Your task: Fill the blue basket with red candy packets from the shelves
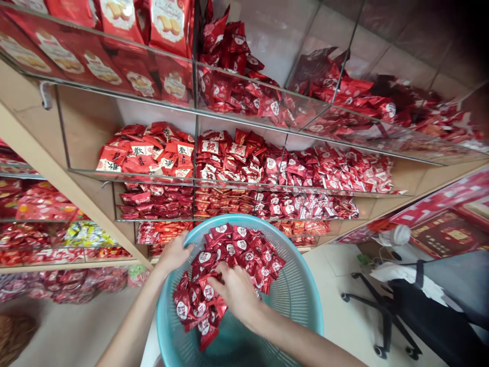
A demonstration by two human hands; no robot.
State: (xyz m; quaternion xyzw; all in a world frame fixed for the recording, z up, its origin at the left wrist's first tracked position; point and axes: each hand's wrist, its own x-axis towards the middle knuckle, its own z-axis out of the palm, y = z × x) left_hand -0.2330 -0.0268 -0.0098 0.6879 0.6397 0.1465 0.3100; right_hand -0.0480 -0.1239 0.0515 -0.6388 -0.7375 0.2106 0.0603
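A teal plastic basket [305,275] with a perforated wall stands below the shelves. Inside it lies a heap of small dark red candy packets [244,244] with round white labels. My left hand [174,253] is closed over the basket's left rim, thumb toward the inside. Down in the basket, my right hand [237,291] has its fingers curled onto packets in the middle of the heap. Its fingertips are partly hidden among them. Part of the basket's teal bottom shows below the heap.
Glass-fronted shelves [244,122] full of red candy packets rise ahead. Large red cookie bags [171,25] fill the upper left. More stocked shelves [46,204] stand left, with bagged goods [76,283] on the floor beneath. A black wheeled chair [416,306] is at right.
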